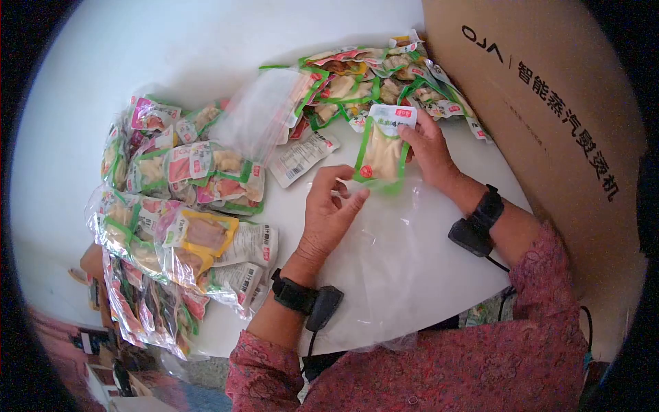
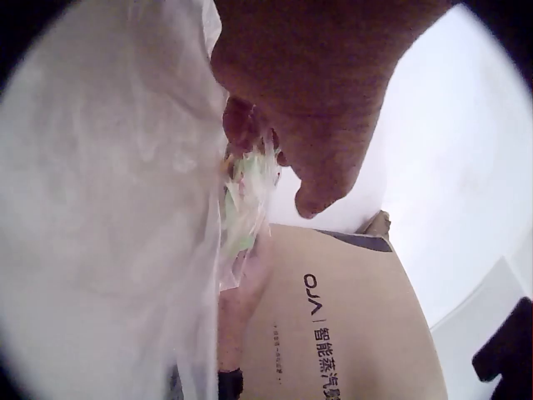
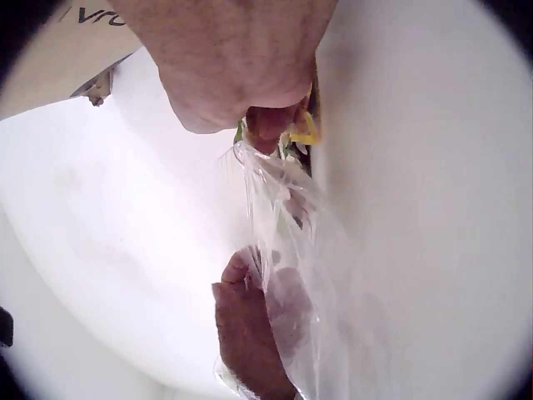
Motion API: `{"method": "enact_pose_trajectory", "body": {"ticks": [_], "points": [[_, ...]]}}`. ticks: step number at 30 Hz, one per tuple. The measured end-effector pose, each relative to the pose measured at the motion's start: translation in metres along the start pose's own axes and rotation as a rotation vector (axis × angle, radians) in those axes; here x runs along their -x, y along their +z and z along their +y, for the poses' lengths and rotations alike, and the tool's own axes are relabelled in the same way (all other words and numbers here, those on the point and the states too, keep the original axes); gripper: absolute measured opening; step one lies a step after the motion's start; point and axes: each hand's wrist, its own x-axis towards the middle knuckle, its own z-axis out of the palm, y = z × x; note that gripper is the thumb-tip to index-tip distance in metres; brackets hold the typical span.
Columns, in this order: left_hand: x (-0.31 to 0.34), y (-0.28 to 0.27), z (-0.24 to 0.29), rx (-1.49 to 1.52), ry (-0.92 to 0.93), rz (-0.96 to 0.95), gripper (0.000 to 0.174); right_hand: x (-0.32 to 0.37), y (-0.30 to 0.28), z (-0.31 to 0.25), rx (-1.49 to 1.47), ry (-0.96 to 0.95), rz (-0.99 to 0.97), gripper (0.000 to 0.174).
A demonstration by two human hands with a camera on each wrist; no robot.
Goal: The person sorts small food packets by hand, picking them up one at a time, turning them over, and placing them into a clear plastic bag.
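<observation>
In the head view the right hand [image 1: 430,149] pinches the upper right edge of a green-edged food packet [image 1: 383,147]. A clear plastic bag [image 1: 391,254] hangs from the packet's lower end toward the person. The left hand [image 1: 331,211], fingers curled, pinches the bag's edge by the packet's lower left corner. From the left wrist the bag [image 2: 125,192] covers the left side, beside the left hand [image 2: 308,92]. The right wrist view shows the bag [image 3: 333,292] below the right hand [image 3: 233,67], with the left hand [image 3: 250,342] lower down.
Bagged packets [image 1: 199,172] lie stacked on the table's left side. A pile of loose packets [image 1: 350,86] sits at the back, with another clear bag [image 1: 264,110] beside it. One silver packet [image 1: 302,158] lies near the left hand. A large cardboard box [image 1: 549,137] stands at the right.
</observation>
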Motion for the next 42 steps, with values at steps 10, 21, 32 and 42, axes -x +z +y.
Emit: {"method": "enact_pose_trajectory", "body": {"ticks": [10,21,32,42], "points": [[-0.002,0.001,0.001,-0.480,0.340,-0.073,0.007,0.010,0.012,0.000,-0.153,0.085,-0.348,0.030],[-0.004,0.000,-0.011,-0.344,0.250,0.060,0.004,0.004,0.003,-0.011,0.390,-0.070,-0.535,0.016],[-0.002,0.004,-0.022,-0.109,-0.034,-0.190,0.012,-0.015,-0.018,0.012,1.245,-0.580,-0.158,0.051],[-0.002,0.000,-0.018,0.088,-0.179,-0.241,0.013,-0.008,-0.006,-0.016,1.216,-0.363,-0.403,0.049]]}}
